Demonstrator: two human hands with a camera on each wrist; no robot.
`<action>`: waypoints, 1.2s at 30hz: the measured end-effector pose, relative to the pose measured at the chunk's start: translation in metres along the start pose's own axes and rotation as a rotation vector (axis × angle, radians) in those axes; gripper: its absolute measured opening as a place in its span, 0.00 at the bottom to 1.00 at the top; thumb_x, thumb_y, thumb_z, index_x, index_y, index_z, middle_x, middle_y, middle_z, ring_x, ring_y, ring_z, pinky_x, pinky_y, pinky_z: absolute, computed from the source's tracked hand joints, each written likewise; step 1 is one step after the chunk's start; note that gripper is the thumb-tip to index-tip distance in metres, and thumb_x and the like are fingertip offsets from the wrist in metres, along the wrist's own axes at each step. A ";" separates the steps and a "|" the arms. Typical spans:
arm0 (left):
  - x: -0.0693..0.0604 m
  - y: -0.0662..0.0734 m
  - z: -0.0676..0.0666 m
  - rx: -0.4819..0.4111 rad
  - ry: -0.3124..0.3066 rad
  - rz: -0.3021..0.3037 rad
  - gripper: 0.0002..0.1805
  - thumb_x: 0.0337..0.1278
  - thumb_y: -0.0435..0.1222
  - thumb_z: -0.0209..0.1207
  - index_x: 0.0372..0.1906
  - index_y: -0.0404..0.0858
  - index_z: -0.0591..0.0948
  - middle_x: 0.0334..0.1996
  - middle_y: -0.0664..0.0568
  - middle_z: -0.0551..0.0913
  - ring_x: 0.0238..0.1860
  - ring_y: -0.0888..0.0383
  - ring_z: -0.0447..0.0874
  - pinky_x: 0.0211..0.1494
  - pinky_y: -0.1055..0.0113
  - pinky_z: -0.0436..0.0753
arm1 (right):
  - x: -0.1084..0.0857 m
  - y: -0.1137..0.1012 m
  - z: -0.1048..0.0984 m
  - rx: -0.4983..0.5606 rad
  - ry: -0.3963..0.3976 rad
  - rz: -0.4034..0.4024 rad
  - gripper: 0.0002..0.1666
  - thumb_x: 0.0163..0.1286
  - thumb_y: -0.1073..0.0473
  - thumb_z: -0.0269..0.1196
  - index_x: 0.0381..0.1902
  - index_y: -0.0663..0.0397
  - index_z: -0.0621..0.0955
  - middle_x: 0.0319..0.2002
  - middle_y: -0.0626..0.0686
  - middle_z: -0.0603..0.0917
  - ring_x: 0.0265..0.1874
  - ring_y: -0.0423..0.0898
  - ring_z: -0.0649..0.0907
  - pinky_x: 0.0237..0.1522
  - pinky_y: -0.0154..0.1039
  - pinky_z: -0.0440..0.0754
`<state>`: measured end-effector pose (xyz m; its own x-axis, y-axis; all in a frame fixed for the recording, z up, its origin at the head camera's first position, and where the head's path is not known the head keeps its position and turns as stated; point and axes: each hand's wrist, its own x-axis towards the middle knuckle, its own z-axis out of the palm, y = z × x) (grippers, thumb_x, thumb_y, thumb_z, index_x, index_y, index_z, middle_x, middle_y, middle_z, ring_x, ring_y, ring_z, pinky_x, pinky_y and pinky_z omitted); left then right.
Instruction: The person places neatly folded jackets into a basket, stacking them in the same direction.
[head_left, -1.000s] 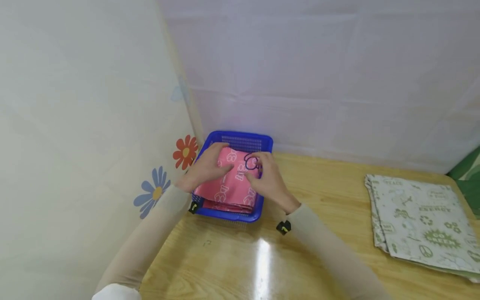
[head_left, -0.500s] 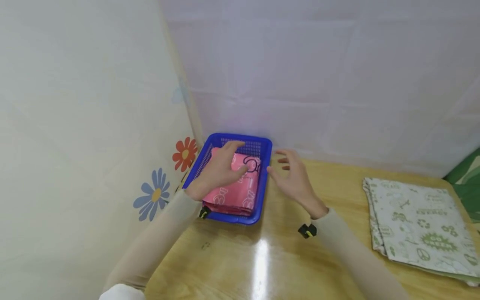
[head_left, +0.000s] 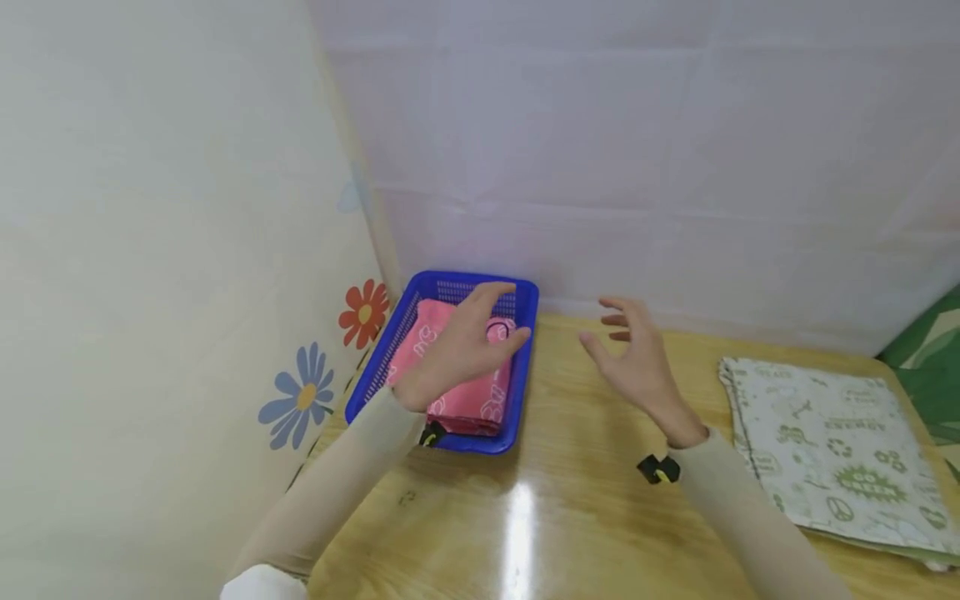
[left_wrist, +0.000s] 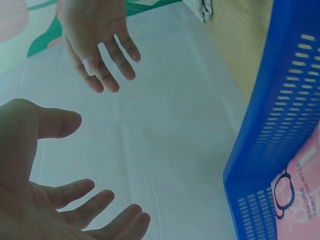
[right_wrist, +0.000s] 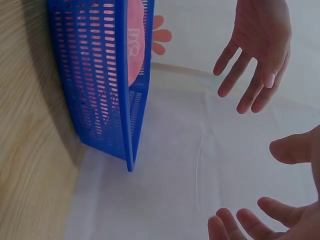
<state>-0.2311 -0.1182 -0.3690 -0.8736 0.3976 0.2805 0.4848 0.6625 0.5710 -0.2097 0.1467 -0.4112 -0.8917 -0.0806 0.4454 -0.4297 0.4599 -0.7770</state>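
A folded pink cloth with white printed figures lies in a blue plastic basket. Above it is my left hand, fingers spread and nothing in its grasp; it hides part of the cloth. The left wrist view shows this hand apart from the basket wall. My right hand hovers over the table to the right of the basket, its fingers relaxed and holding nothing. Both hands appear in the right wrist view, the right one low and the left one higher, palms visible.
On the right of the wooden table lies a folded whitish cloth with green print. A white sheet hangs behind the basket. The left wall covering carries red and blue flowers. Green leaf shapes show at the far right.
The right hand has let go of the pink cloth's corner and moved right, out of the basket. The left hand has shifted right above the cloth, its fingers free.
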 end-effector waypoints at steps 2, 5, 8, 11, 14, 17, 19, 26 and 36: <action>0.003 0.004 0.003 -0.005 0.008 0.024 0.39 0.70 0.47 0.67 0.79 0.36 0.68 0.76 0.42 0.72 0.78 0.45 0.69 0.83 0.51 0.67 | -0.002 0.004 -0.007 -0.014 0.011 0.000 0.34 0.73 0.62 0.71 0.73 0.64 0.73 0.68 0.67 0.75 0.61 0.66 0.82 0.60 0.65 0.84; 0.007 0.008 0.007 -0.012 0.019 0.058 0.39 0.69 0.46 0.67 0.78 0.34 0.68 0.75 0.41 0.73 0.77 0.45 0.70 0.83 0.51 0.68 | -0.005 0.009 -0.017 -0.028 0.024 0.009 0.34 0.74 0.61 0.70 0.73 0.63 0.73 0.69 0.67 0.75 0.62 0.67 0.81 0.60 0.66 0.83; 0.012 0.014 0.011 -0.019 0.014 0.088 0.39 0.70 0.45 0.67 0.78 0.32 0.68 0.74 0.39 0.74 0.76 0.43 0.71 0.82 0.50 0.70 | -0.007 0.011 -0.027 -0.042 0.037 0.027 0.34 0.75 0.60 0.70 0.73 0.62 0.72 0.70 0.67 0.74 0.62 0.67 0.81 0.61 0.66 0.82; 0.017 0.022 0.015 -0.021 -0.003 0.093 0.39 0.71 0.47 0.66 0.78 0.32 0.68 0.74 0.40 0.73 0.76 0.42 0.71 0.81 0.49 0.70 | -0.009 0.012 -0.037 -0.069 0.051 0.037 0.34 0.76 0.58 0.69 0.74 0.61 0.72 0.71 0.66 0.74 0.63 0.66 0.80 0.62 0.65 0.82; 0.023 0.030 0.020 -0.025 -0.013 0.092 0.40 0.71 0.49 0.65 0.79 0.34 0.68 0.75 0.41 0.72 0.77 0.43 0.70 0.82 0.49 0.69 | -0.012 0.014 -0.048 -0.084 0.061 0.036 0.35 0.76 0.58 0.69 0.75 0.60 0.72 0.71 0.66 0.74 0.63 0.68 0.80 0.62 0.67 0.81; 0.029 0.037 0.027 -0.039 -0.013 0.092 0.40 0.70 0.49 0.67 0.79 0.35 0.68 0.76 0.42 0.72 0.78 0.44 0.69 0.83 0.50 0.67 | -0.014 0.017 -0.061 -0.098 0.075 0.040 0.35 0.76 0.57 0.69 0.76 0.61 0.71 0.71 0.67 0.73 0.63 0.69 0.79 0.62 0.66 0.80; 0.033 0.041 0.034 -0.044 -0.011 0.090 0.41 0.69 0.49 0.67 0.79 0.36 0.67 0.77 0.42 0.72 0.78 0.45 0.69 0.84 0.51 0.67 | -0.014 0.020 -0.070 -0.122 0.092 0.049 0.36 0.76 0.56 0.69 0.76 0.61 0.71 0.71 0.67 0.73 0.63 0.68 0.79 0.62 0.62 0.81; 0.045 0.058 0.057 -0.031 -0.059 0.095 0.41 0.71 0.51 0.66 0.81 0.40 0.65 0.79 0.45 0.68 0.79 0.47 0.69 0.83 0.54 0.69 | -0.022 0.031 -0.111 -0.227 0.155 0.116 0.37 0.77 0.54 0.68 0.77 0.60 0.70 0.73 0.67 0.72 0.64 0.68 0.79 0.56 0.31 0.75; 0.055 0.076 0.085 -0.012 -0.087 0.121 0.42 0.71 0.52 0.66 0.81 0.40 0.65 0.79 0.47 0.69 0.78 0.49 0.70 0.82 0.56 0.70 | -0.041 0.048 -0.162 -0.294 0.195 0.248 0.40 0.79 0.47 0.64 0.83 0.50 0.66 0.76 0.65 0.69 0.60 0.46 0.77 0.58 0.39 0.73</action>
<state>-0.2392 0.0082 -0.3758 -0.8019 0.5279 0.2797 0.5851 0.5994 0.5462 -0.1704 0.3157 -0.3949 -0.9071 0.2200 0.3589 -0.1219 0.6788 -0.7242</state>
